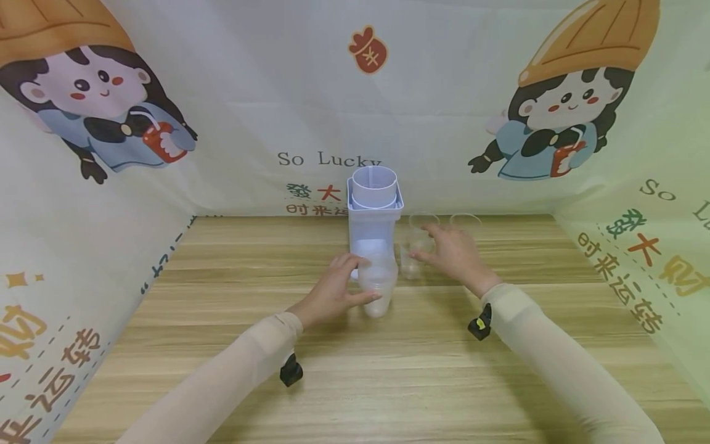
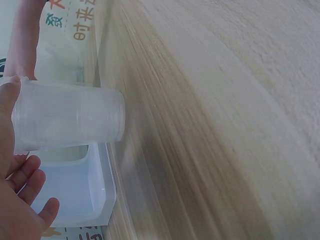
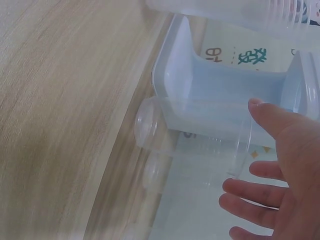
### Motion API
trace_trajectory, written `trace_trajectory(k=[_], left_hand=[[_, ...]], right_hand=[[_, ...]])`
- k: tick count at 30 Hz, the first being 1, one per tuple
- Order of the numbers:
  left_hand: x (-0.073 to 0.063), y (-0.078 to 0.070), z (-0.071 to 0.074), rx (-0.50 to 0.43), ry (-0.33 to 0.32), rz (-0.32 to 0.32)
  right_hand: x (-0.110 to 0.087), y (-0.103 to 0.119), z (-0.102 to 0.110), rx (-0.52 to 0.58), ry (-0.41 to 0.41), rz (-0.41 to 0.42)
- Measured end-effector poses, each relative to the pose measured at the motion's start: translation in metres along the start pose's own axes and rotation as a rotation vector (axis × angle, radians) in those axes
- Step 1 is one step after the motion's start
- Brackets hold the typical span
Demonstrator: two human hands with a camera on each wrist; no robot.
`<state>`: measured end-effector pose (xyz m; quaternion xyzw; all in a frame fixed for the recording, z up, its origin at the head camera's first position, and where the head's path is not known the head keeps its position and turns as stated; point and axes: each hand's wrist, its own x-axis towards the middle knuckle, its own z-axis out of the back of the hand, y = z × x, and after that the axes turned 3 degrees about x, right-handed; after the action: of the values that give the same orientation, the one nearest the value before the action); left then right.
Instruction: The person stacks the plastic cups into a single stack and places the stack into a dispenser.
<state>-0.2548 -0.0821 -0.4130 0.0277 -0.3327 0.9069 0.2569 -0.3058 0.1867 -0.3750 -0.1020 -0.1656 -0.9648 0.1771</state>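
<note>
My left hand [image 1: 331,288] holds a stack of clear plastic cups [image 1: 378,296] by its side, thumb in front, close before a pale lilac cup-holder-like stand [image 1: 370,227]. In the left wrist view the stack [image 2: 70,115] overlaps the stand. My right hand [image 1: 456,251] is beside a single clear plastic cup [image 3: 200,125] standing upright just right of the stand. In the right wrist view its thumb [image 3: 272,117] is right at that cup's rim, and the other fingers are spread apart, not wrapped round it.
Another clear cup, its rim [image 1: 466,219] showing behind my right hand, stands farther right. The stand backs onto a printed cloth [image 1: 249,111] that hangs around the wood-grain table [image 1: 355,382]. A round tube [image 1: 375,185] rises from the stand's top.
</note>
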Motion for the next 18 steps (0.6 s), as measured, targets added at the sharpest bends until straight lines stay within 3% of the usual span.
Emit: trace_trajectory(k=[18], left_hand=[[-0.0001, 0.0007, -0.0002, -0.005, 0.001, 0.003]], right_hand=[[0.0008, 0.0042, -0.0043, -0.004, -0.023, 0.006]])
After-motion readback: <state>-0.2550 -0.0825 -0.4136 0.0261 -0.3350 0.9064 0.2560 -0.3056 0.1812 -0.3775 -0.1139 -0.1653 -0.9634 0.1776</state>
